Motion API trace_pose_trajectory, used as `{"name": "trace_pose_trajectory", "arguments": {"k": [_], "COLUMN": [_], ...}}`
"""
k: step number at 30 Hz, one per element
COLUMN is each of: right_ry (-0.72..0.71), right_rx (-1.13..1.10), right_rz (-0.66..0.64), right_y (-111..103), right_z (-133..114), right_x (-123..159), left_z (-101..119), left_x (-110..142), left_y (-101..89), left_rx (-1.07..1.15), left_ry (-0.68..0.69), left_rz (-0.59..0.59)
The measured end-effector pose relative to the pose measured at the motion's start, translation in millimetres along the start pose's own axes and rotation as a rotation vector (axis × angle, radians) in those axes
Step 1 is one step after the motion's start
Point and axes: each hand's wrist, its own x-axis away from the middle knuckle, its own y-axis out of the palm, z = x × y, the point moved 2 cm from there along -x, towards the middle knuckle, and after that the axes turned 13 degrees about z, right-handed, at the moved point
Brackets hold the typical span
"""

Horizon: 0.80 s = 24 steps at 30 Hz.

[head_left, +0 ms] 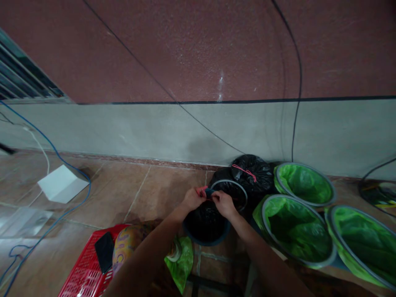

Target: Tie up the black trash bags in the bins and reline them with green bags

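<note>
Left hand (193, 199) and right hand (223, 204) are nearly touching, both pinched on a small red and dark scrap (202, 192). Can't really tell what it is, but it seems to run sideways between them, right over the edge of a black bin (207, 242) lined with a black bag (206, 220). Right hand's nearer the tied black bag (252, 173) and the green-lined bins (297, 231), so that side's pretty tight. Way more open floor (123, 194) on the left, above the red basket (83, 272).
</note>
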Motion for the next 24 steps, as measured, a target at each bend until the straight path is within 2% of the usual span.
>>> {"name": "trace_pose_trajectory", "arguments": {"k": [2, 5, 7, 11, 14, 16, 18, 21, 24], "right_ry": [-0.029, -0.044, -0.015, 0.051, 0.183, 0.225, 0.143, -0.042, -0.084], "right_rx": [-0.085, -0.323, -0.443, -0.541, -0.569, -0.514, -0.382, -0.065, 0.250], "right_rz": [-0.011, -0.100, -0.110, -0.083, -0.149, -0.209, -0.231, -0.175, -0.100], "right_y": [7, 19, 25, 27, 24, 21, 18, 13, 12], "right_z": [-2, -5, -5, -2, 1, 2, 0, -4, -3], "right_x": [-2, -3, -3, -4, -6, -8, -12, -16, -15], "left_z": [5, 7, 4, -8, -17, -21, -22, -21, -23], "left_x": [2, 6, 8, 12, 16, 18, 19, 20, 22], "left_y": [2.2, 7.3, 11.1, 18.5, 20.9, 20.3, 18.5, 15.9, 15.7], "left_rx": [-0.200, -0.302, -0.343, -0.332, -0.286, -0.315, -0.365, -0.416, -0.423], "left_ry": [0.129, 0.268, 0.302, 0.345, 0.331, 0.293, 0.271, 0.268, 0.234], "left_rz": [0.013, 0.007, 0.030, 0.135, 0.189, 0.202, 0.195, 0.161, 0.161]}}
